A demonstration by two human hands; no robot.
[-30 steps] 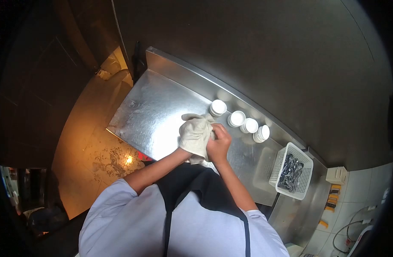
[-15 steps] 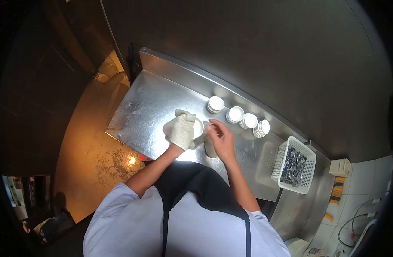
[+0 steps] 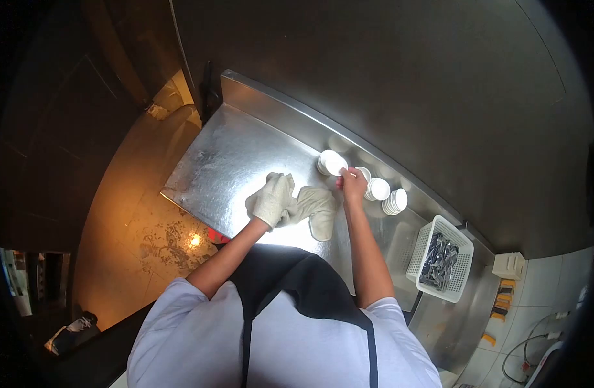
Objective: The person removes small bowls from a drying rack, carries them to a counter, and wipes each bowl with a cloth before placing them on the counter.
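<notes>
My left hand [image 3: 271,200] is covered by a beige cloth [image 3: 315,208], which trails to the right onto the steel counter [image 3: 226,161]. My right hand [image 3: 352,183] reaches to the back of the counter. Its fingertips pinch a small white dish [image 3: 335,165] on top of the leftmost stack of small white dishes [image 3: 324,161]. A second stack is partly hidden behind this hand. Two further stacks of white dishes [image 3: 378,189] [image 3: 395,202] stand to the right along the back wall.
A white plastic basket [image 3: 464,242] with dark utensils sits on the counter at the right. A raised steel rim runs along the back of the counter. The floor lies beyond its left edge. Cables and orange items lie at the far right.
The right hand left the cloth and moved back and right to the dish stacks, carrying the small dish that lay in the cloth. The cloth sagged onto the counter.
</notes>
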